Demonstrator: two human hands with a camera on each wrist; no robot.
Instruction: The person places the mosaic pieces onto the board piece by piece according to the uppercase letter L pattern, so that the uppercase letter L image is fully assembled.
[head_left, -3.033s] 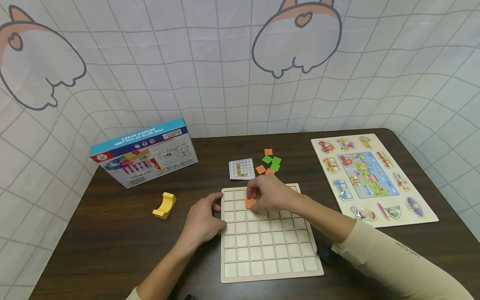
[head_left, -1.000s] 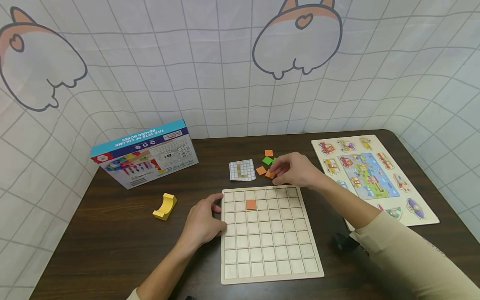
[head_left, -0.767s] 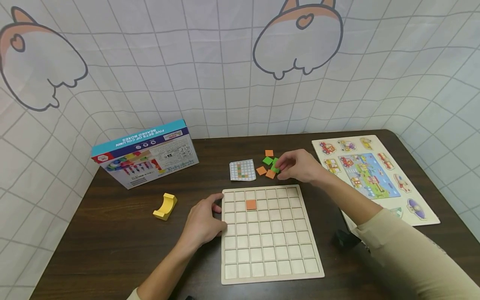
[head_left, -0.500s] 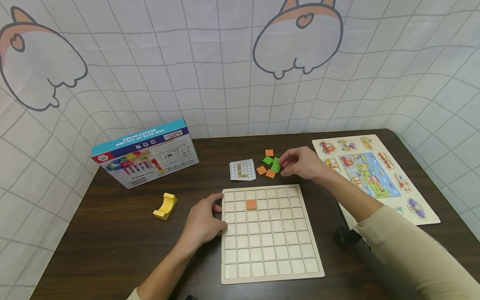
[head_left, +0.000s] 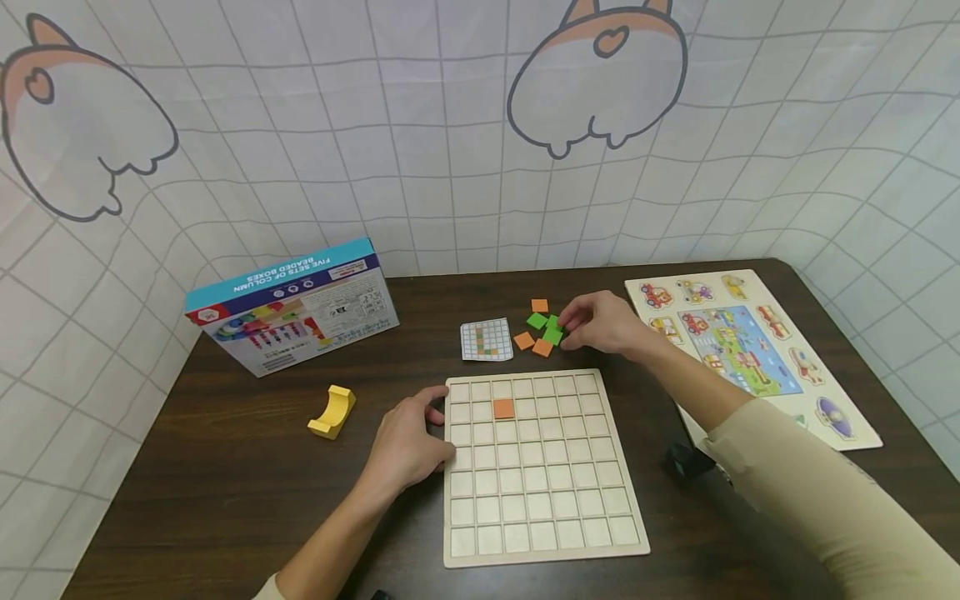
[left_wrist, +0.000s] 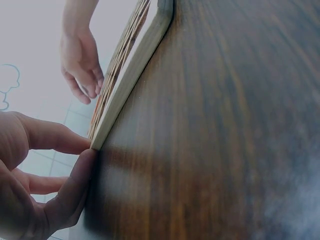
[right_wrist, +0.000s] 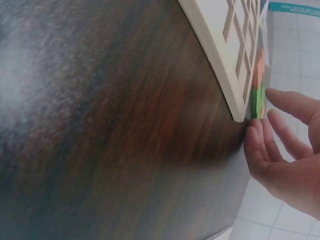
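A pale wooden grid board [head_left: 546,560] lies on the dark table, with one orange tile [head_left: 503,408] in its second row from the back. My left hand [head_left: 407,446] rests at the board's left edge; thumb and forefinger touch that edge, as the left wrist view also shows. Beyond the board, my right hand [head_left: 603,325] is beside several loose green tiles [head_left: 553,334] and orange tiles [head_left: 542,347]. Its fingertips are right at the green ones, thumb and forefinger apart. In the right wrist view the right hand [right_wrist: 290,145] partly hides the tiles.
A printed pattern card [head_left: 487,340] lies behind the board. At back left stands a bead-toy box [head_left: 300,308], with a yellow curved block [head_left: 332,412] in front. On the right lies a picture puzzle board [head_left: 750,358], partly under the right forearm. White grid-patterned cloth [head_left: 450,167] rises behind.
My right hand has let go of the orange tile on the board and moved back to the loose tiles, then shifted slightly right, uncovering green tiles. My left hand keeps its place.
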